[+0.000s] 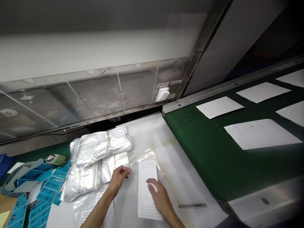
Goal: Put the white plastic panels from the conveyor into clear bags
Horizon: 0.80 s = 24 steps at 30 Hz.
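My left hand (pixel 120 178) is closed in a pinch, with the edge of a thin clear plastic bag (pixel 136 159) at its fingertips. A long white printed sheet (pixel 147 177) lies in front of me, rows of small dark marks at its far and near ends. Over this sheet's right side is my right hand (pixel 159 197), thumb and forefinger apart; its other fingers are partly hidden. Left of my hands, bundles of clear plastic bags (pixel 104 147) are stacked, the top one tied round with a band.
On the right, several white printed stacks (pixel 261 136) lie on a green conveyor belt (pixel 197 148). A thin metal strip (pixel 193 205) lies near its edge. Blue printed labels (pixel 48 190) and a small bottle (pixel 55 159) are at left. A clear partitioned panel (pixel 95 95) stands behind.
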Motion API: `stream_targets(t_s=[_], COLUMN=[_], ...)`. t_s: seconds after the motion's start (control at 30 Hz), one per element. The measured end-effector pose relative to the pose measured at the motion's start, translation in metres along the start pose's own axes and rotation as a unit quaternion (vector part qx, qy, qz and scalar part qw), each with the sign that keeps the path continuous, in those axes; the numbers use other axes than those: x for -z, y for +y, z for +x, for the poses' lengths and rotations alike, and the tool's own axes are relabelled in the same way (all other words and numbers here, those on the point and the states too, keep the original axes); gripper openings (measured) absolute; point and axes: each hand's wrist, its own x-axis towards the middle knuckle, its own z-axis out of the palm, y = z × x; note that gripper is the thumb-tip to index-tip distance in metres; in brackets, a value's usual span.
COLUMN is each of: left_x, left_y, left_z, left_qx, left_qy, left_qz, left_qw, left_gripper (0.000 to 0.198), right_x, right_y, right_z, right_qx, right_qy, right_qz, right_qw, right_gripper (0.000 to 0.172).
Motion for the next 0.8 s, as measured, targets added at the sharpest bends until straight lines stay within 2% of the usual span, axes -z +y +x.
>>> stream_targets(t_s=[0.17, 0.27, 0.47, 0.6, 0.67, 0.8], left_x=[0.011, 0.020, 0.036, 0.052, 0.068, 0.112], left_y=[0.016, 0.015, 0.004, 0.006, 0.008, 0.007], left_z=[-0.014, -0.017, -0.020, -0.022, -0.026, -0.039], left_qx=[0.037, 0.061, 0.111, 0.108, 0.098, 0.102], left_qy=[-0.042, -0.034, 0.011, 0.058, 0.100, 0.173], left_qz=[-0.130, -0.191, -0.290, -0.335, -0.352, -0.348], left_qw=[0.990, 0.979, 0.951, 0.934, 0.926, 0.916], left_gripper=[0.024, 0.022, 0.021, 0.009, 0.003, 0.012], right_x=[-0.042, -0.053, -0.046, -0.038, -0.034, -0.026], right_y=[-0.033, -0.043, -0.028, -0.013, -0.006, 0.001], right_z=[0.042, 0.052, 0.056, 0.054, 0.052, 0.049], right_qx=[0.047, 0.087, 0.073, 0.035, 0.015, -0.014], right_qy=[-0.020, -0.039, -0.017, 0.000, 0.007, 0.015], right_qz=[-0.009, -0.017, -0.030, -0.017, -0.010, 0.006], right_qw=[0.999, 0.995, 0.997, 0.999, 1.000, 1.000], right_gripper=[0.035, 0.029, 0.034, 0.035, 0.035, 0.036])
